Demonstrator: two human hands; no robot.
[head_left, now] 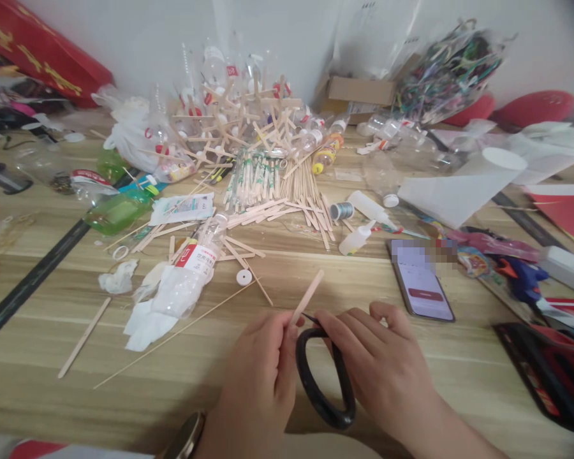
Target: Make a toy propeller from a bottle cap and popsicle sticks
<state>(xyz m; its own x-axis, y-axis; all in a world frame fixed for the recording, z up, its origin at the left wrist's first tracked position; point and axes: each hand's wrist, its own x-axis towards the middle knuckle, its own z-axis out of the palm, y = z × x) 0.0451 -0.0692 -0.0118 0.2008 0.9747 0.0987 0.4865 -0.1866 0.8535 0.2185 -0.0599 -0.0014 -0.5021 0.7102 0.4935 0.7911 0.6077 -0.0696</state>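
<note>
Near the front edge, my left hand (263, 357) pinches a flat wooden stick (309, 294) that points up and to the right. Beside it, my right hand (377, 363) is closed around black-handled scissors (323, 408), with one large handle loop hanging below the fingers. The dark tip of the scissors touches or nearly touches the stick close to my left fingertips. Most of the blades is hidden by my hands. A white disc (243, 277) with a small hole lies beyond my left hand.
A plastic bottle (196, 264) and a loose stick (85, 338) lie left. Piled sticks (277, 127) and bottles fill the back. A phone (421, 280), glue bottle (356, 240), white paper cone (459, 185) and red-black case (548, 376) are on the right.
</note>
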